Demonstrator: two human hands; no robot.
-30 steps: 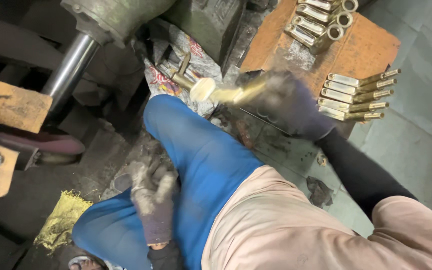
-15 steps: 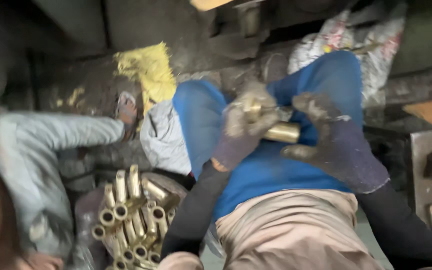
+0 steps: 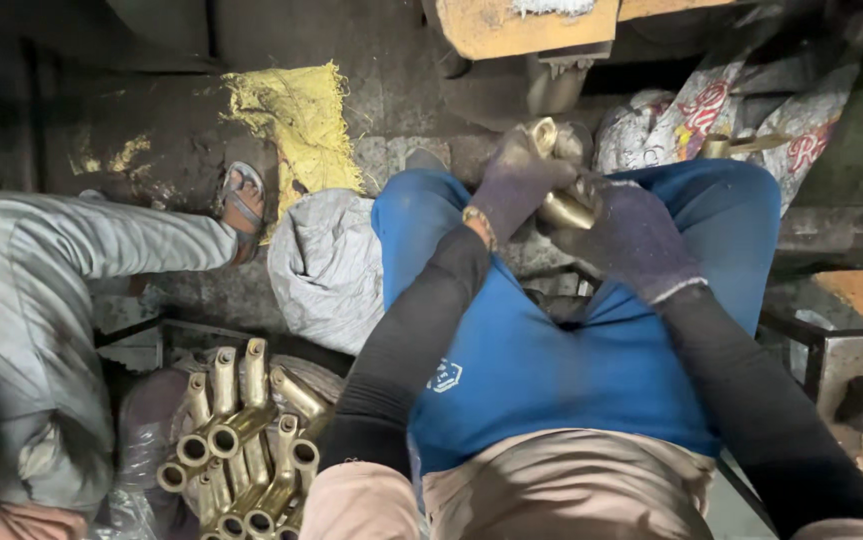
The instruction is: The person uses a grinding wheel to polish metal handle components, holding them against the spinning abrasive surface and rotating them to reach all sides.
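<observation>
- The left hand [image 3: 516,180], gloved, has its grip wrapped around the upper end of a brass fitting [image 3: 556,195], fingers curled tight over it.
- The right hand [image 3: 636,240], also gloved, has its grip closed on the lower part of the same fitting, held above the knees in blue trousers [image 3: 551,370].
- The step in hand looks like turning or checking the piece between both hands.
- Lower left, a pile of brass tubes [image 3: 246,440] lies in a sack, well apart from the hands.
- A grey cloth bundle [image 3: 326,265] sits beside the left knee; a yellow rag [image 3: 296,120] lies beyond.
- Another person's leg [image 3: 71,250] and sandalled foot [image 3: 241,200] crowd the left side.
</observation>
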